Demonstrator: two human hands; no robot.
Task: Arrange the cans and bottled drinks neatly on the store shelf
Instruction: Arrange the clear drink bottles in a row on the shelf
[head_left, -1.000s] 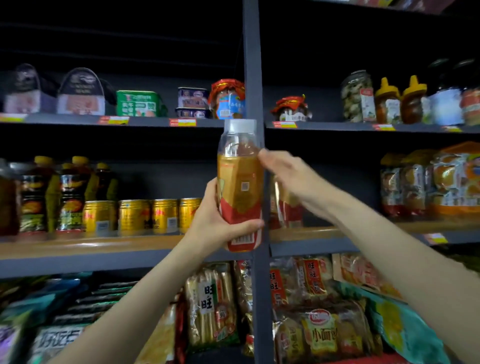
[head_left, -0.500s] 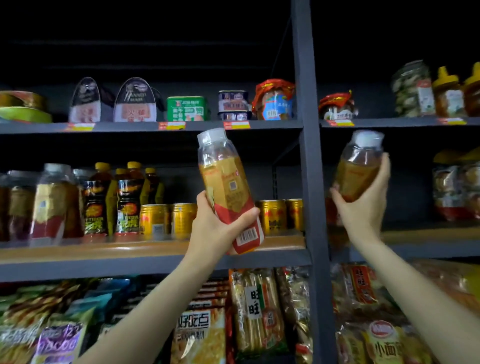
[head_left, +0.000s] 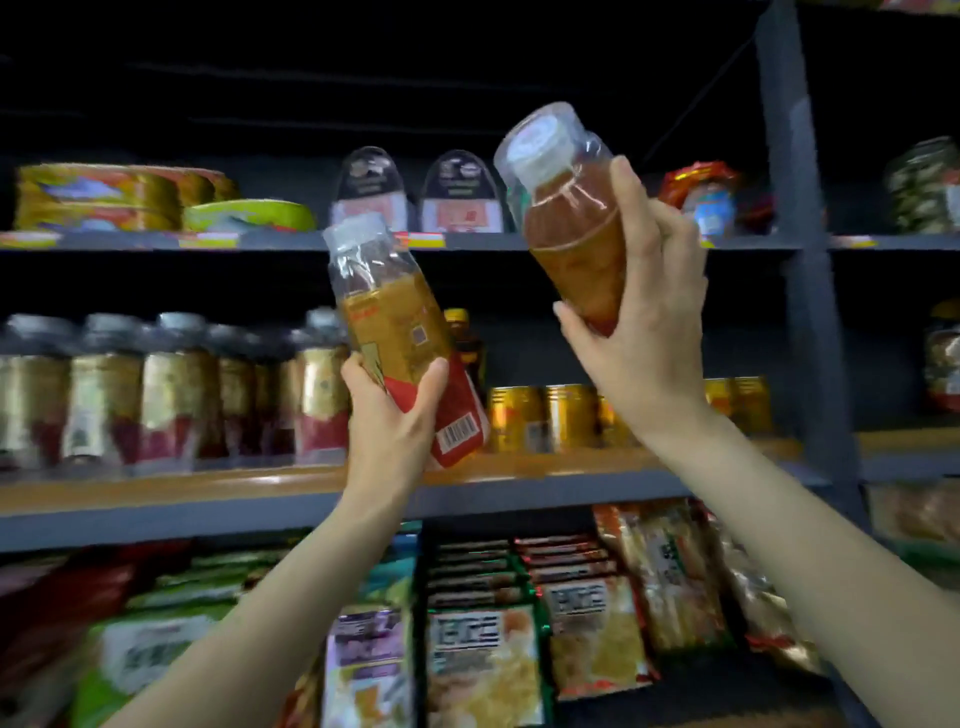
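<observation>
Both bottles came over to the left, so now my left hand (head_left: 395, 415) grips one bottle (head_left: 400, 338) and my right hand (head_left: 639, 332) grips the other bottle (head_left: 566, 218), both tipped above the wooden shelf (head_left: 208, 483); I should stand them straight beside the bottle row (head_left: 171, 384).

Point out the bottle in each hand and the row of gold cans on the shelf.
Left-hand bottle (head_left: 400, 332): head view, on its gold label.
Right-hand bottle (head_left: 569, 228): head view, on its amber shoulder.
Gold cans (head_left: 540, 415): head view, on one can's side.
</observation>
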